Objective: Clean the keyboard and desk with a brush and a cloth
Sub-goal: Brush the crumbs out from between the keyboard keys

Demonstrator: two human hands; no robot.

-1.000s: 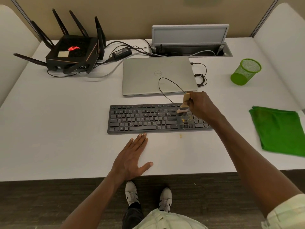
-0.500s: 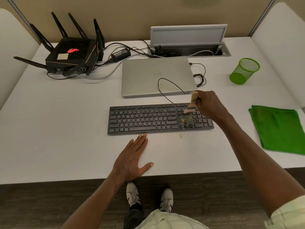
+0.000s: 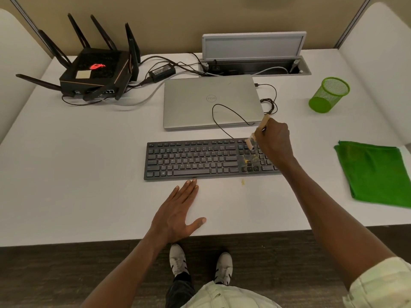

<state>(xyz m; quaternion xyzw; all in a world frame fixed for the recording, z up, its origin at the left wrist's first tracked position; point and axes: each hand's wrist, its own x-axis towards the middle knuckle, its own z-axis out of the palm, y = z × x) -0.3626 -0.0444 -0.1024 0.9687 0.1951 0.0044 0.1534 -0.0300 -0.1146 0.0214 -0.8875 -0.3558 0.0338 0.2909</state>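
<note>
as gripped, brush [image 3: 255, 136] in right hand [image 3: 274, 140]

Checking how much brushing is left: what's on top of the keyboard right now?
Yellowish crumbs sit on the keyboard around its arrow keys. The right hand holds the brush at the top row. That hand and forearm cover the keyboard's right end.

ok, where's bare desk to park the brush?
Free: the wide patch left of the keyboard, in front of the router; also the strip between keyboard and green cloth. Crowded: back edge, with cables between router, laptop and cable tray. Left hand lies flat before the keyboard.
</note>
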